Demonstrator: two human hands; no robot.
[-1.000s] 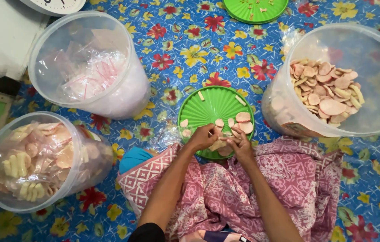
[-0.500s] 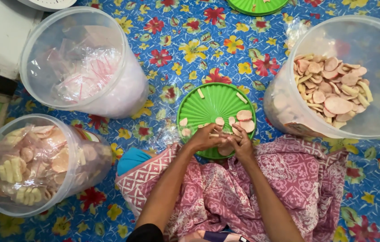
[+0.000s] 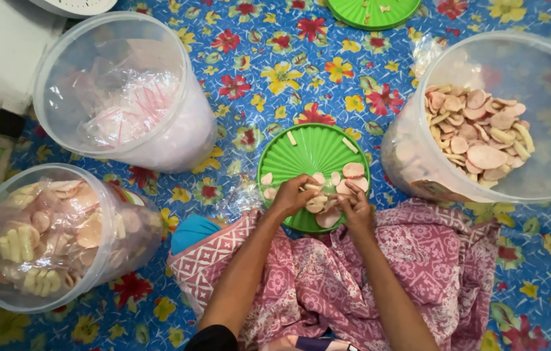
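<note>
Round green ribbed plate lies flat on flowered blue mat, near mat's front edge at middle, its near rim meeting the pink patterned cloth. Pale pink and cream crackers scattered on it: flat rounds and a few short sticks, most bunched at plate's near half, two sticks alone toward far rim. Left hand curled over near-left part of plate, fingers pinching crackers. Right hand at near-right part, fingertips on a cracker. Hands almost touching each other over the pile; held pieces partly hidden
</note>
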